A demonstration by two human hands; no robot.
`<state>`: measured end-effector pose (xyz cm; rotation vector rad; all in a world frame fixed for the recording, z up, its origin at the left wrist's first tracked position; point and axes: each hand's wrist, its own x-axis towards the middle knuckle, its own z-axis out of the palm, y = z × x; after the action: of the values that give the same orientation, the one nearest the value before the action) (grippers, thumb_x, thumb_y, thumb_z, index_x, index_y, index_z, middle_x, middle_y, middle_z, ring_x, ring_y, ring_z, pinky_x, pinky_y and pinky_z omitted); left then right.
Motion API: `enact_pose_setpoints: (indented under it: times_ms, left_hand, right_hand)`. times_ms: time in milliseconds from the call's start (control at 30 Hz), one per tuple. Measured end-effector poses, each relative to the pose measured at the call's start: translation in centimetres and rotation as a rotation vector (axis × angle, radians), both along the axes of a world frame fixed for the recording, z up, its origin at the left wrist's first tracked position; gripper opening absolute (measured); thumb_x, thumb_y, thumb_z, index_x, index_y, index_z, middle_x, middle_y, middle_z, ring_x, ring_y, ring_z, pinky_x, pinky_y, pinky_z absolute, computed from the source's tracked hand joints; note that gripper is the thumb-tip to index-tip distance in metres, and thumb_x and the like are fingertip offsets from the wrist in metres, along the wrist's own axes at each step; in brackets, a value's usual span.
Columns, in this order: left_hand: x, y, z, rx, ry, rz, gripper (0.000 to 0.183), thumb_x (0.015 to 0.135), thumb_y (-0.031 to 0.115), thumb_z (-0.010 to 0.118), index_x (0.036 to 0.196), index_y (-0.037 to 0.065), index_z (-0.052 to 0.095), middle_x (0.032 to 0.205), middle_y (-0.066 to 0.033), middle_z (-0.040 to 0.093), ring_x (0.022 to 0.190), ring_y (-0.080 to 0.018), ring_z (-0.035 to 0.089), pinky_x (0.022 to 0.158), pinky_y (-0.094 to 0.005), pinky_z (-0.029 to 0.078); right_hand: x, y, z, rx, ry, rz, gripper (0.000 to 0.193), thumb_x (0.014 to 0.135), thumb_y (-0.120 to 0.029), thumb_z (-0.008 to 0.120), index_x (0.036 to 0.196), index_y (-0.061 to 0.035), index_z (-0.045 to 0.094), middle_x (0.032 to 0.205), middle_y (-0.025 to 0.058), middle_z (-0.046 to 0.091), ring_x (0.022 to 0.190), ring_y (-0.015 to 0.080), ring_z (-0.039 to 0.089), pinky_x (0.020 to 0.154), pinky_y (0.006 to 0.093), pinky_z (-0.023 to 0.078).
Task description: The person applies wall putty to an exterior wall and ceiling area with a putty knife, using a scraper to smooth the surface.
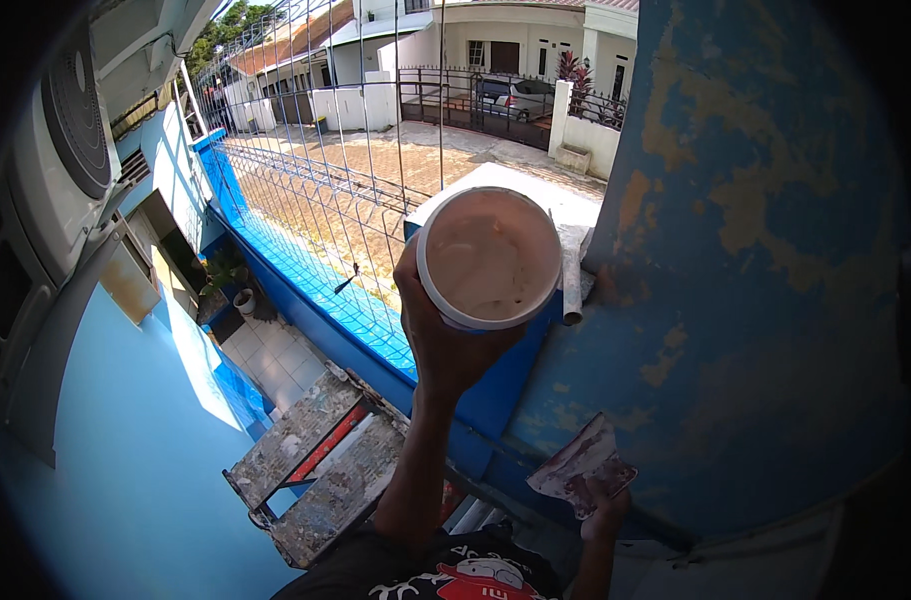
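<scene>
My left hand is wrapped round the lower side of a round white tub, lifted in front of me. Its open top faces up and shows pale pinkish-beige paste inside, smooth with a few small dark specks. Lower down on the right, my right hand is closed on a wide, flat putty knife, smeared with whitish and dark reddish residue. The knife is near the blue wall, which has uneven tan patches; I cannot tell whether it touches.
A paint-spattered stepladder or scaffold top with red parts stands below left. Wire mesh fencing rises from a blue low wall. A pipe end juts out beside the tub. An outdoor air-conditioning unit hangs at the upper left.
</scene>
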<state>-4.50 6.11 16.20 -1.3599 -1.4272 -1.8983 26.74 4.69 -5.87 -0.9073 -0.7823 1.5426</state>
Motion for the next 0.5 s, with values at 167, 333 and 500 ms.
enact_pose_setpoints:
  times_ms: [167,333,500]
  left_hand:
    - [-0.3,-6.5,-3.3,-0.138,-0.078,0.03,0.114,0.058,0.032,0.1,0.145,0.004,0.031,0.137,-0.0198,0.051,0.127,-0.034,0.055,0.103,-0.0481,0.051]
    - [-0.6,-17.3,-7.4,-0.291,-0.201,0.049,0.118,0.057,0.033,0.1,0.146,0.004,0.029,0.138,-0.0202,0.049,0.128,-0.0344,0.054,0.104,-0.0485,0.05]
    - [-1.4,-22.2,-7.7,-0.403,-0.328,0.16,0.122,0.056,0.035,0.101,0.148,0.004,0.027,0.14,-0.0205,0.047,0.129,-0.0348,0.053,0.105,-0.049,0.049]
  right_hand:
    - [-1.4,0.3,6.5,0.049,0.039,0.101,0.041,0.085,0.006,0.066,0.124,0.0048,0.054,0.11,0.0134,0.065,0.089,0.0259,0.07,0.074,0.0413,0.066]
    - [-4.4,0.8,9.0,0.011,0.036,0.344,0.045,0.082,0.002,0.068,0.125,0.0062,0.052,0.106,0.0159,0.066,0.081,0.0266,0.072,0.069,0.0371,0.065]
    - [-10.3,-0.9,12.3,-0.028,0.07,0.477,0.055,0.074,-0.01,0.062,0.124,0.0089,0.05,0.1,0.0168,0.066,0.078,0.0238,0.071,0.063,0.0338,0.062]
